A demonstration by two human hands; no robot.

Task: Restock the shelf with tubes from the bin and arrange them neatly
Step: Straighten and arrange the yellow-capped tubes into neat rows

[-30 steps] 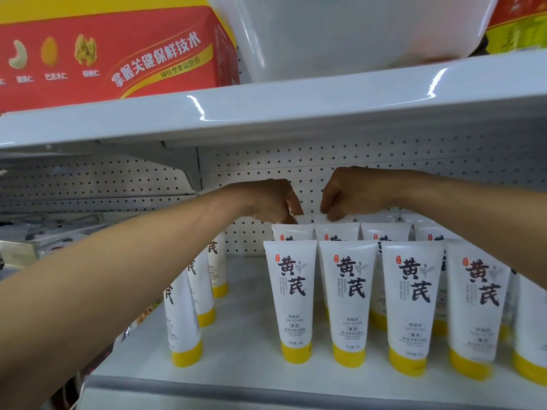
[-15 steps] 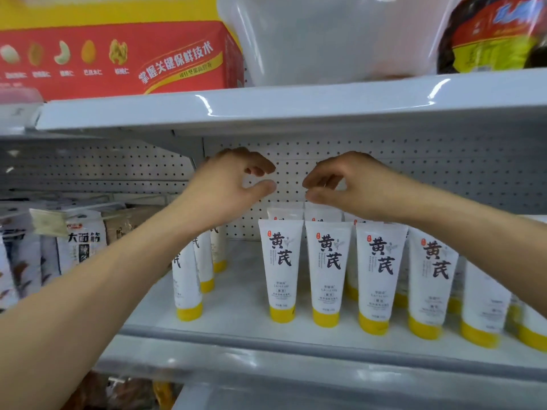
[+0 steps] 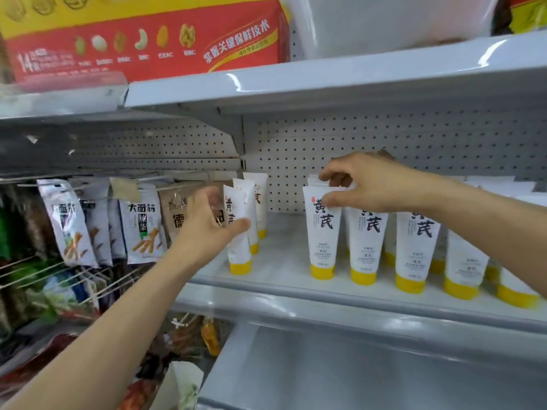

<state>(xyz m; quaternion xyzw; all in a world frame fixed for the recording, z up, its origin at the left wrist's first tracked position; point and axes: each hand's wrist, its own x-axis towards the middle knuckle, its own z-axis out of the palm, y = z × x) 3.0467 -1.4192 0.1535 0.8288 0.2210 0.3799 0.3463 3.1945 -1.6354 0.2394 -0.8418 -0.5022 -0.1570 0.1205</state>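
Note:
White tubes with yellow caps stand cap-down on the white shelf (image 3: pixel 284 261). A row of several runs from the middle to the right, with more behind it. A separate column of three stands at the left. My right hand (image 3: pixel 367 184) pinches the crimped top of the leftmost front tube (image 3: pixel 322 232) of the row, thumb in front and fingers behind. My left hand (image 3: pixel 207 226), blurred, is at the front tube of the left column (image 3: pixel 238 250); its thumb lies across the tube's front and its fingers are spread beside it.
A translucent white bin (image 3: pixel 384 22) and a red and yellow nut box (image 3: pixel 148 45) sit on the shelf above. Snack bags (image 3: pixel 142 226) hang on hooks to the left. A bare grey shelf (image 3: pixel 370 368) lies below. A gap separates the left column from the row.
The view has pulled back and swung left. My left hand moved left and down to the left column. My right hand dropped onto the top of the row's leftmost front tube.

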